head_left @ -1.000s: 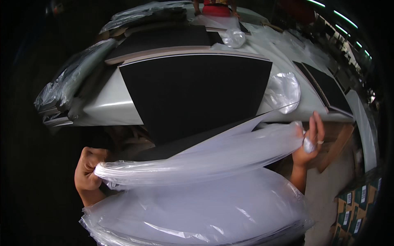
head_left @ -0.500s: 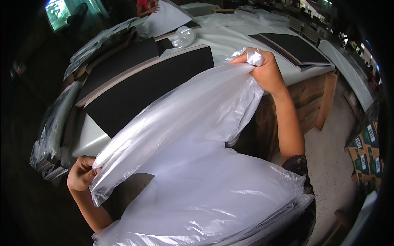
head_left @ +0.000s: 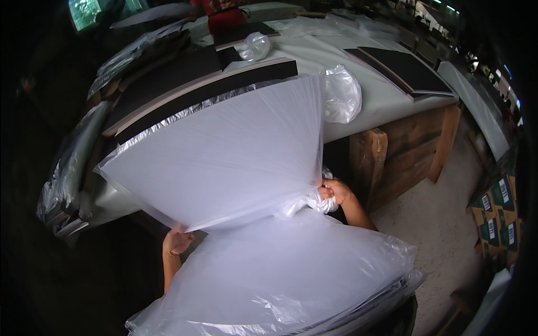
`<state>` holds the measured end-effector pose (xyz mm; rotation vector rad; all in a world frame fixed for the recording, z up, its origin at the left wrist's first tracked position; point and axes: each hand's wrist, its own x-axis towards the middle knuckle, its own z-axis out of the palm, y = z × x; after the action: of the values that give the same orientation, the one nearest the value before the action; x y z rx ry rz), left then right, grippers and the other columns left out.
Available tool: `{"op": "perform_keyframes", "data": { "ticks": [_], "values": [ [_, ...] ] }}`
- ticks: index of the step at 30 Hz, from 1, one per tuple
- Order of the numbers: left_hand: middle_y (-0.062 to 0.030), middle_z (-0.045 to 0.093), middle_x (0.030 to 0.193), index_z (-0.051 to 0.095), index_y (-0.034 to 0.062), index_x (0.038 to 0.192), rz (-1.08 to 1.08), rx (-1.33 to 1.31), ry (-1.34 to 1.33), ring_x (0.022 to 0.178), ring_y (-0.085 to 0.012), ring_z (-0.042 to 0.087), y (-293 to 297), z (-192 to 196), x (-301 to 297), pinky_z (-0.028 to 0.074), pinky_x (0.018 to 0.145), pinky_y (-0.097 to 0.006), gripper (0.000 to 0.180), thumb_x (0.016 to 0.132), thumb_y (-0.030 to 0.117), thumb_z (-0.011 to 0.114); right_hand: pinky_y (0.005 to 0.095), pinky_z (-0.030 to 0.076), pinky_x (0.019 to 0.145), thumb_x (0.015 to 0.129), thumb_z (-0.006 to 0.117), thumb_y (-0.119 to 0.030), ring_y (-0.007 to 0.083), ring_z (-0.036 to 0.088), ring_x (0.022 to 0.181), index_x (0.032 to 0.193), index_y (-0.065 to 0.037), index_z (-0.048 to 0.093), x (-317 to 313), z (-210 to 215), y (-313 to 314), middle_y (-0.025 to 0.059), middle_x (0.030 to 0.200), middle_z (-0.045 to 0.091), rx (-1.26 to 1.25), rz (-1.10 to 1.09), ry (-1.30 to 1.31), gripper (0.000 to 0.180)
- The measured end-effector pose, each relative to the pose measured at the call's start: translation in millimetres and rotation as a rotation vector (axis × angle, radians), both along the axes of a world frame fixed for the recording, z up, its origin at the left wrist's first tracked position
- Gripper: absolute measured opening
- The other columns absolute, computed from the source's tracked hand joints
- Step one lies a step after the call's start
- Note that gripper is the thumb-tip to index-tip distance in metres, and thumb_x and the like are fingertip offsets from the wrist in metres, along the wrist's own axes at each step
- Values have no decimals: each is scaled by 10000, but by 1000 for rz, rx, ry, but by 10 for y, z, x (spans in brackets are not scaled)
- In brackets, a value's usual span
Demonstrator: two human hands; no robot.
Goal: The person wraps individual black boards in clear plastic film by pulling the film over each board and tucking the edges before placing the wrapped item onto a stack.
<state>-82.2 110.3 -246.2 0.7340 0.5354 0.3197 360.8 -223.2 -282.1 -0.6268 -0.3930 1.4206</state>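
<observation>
A large translucent plastic bag is spread out between my hands and the table, its far edge across the front of a black board. Whether it goes around the board or only lies before it, I cannot tell. My left hand, slightly blurred, pinches the bag's near left edge. Bunched plastic fills my right hand, closed at the bag's near right side, where folds fan outward. Below, a stack of similar plastic bags lies in front of my body.
More black boards lie behind, and others at the table's right. Crumpled plastic and a puffed plastic piece rest on the pale-covered table. A wooden frame stands below. Printed cartons are at right; a person in red stands beyond.
Both hands have come down and nearer my body, the right also leftward and the left rightward. The gathered bag has fanned open over the board's front. The person's white sheet has swung left.
</observation>
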Motion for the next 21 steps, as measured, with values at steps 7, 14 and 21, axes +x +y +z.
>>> {"op": "perform_keyframes", "data": {
  "ticks": [7, 14, 21],
  "values": [
    [3, 555, 816, 561, 135, 887, -50, 85, 177, 770, -152, 498, -552, -489, 101, 382, 651, -308, 142, 775, 222, 559, 189, 253, 407, 848, 459, -109, 50, 321, 423, 749, -78, 503, -178, -877, -272, -31, 514, 358, -364, 50, -43, 112],
    [15, 525, 737, 563, 119, 837, -285, 988, 1099, 674, -135, 470, -502, -1315, -34, 370, 594, -279, 148, 786, 258, 566, 199, 301, 424, 853, 465, -72, 49, 379, 460, 788, -59, 516, -121, -678, 132, -22, 544, 400, -422, -571, -511, 84],
    [61, 407, 625, 522, 124, 738, 70, 920, 446, 559, -74, 359, 288, 950, 115, 298, 513, -237, 232, 813, 340, 559, 159, 239, 416, 909, 458, -197, 4, 300, 511, 1004, -32, 547, 41, 2671, 65, -71, 616, 356, 375, -1648, -996, 211]
  ]
}}
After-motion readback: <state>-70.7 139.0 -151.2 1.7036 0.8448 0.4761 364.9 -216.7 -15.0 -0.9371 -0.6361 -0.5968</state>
